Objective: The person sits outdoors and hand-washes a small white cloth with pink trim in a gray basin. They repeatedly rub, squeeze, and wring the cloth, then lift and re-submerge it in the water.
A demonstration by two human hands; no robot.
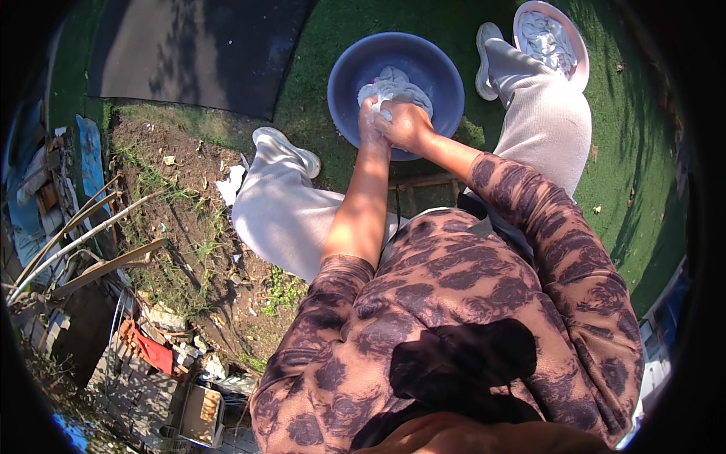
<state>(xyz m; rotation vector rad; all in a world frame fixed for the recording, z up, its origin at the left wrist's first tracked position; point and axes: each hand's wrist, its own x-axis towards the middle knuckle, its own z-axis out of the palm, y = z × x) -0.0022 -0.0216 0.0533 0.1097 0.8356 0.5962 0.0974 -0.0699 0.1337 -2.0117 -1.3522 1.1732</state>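
A round blue-purple plastic basin (pixel 339 91) rests on the green turf between my feet. Inside it lies a bunched, wet-looking white cloth (pixel 392 76) with a small pink spot at its left edge. My left hand (pixel 371 120) grips part of this cloth over the near side of the basin. Pressed up against it, my right hand (pixel 407 123) is closed on the same cloth. White bits that look like suds cling around the fingers. The cloth between my palms is mostly hidden.
Beyond my right leg stands a pink basin (pixel 582 71) holding white laundry (pixel 545 42). A dark mat (pixel 193 57) covers ground at the upper left. Wooden poles (pixel 85 244) and rubble lie left of bare soil (pixel 187 221). Part of a wooden frame (pixel 425 183) shows between my legs.
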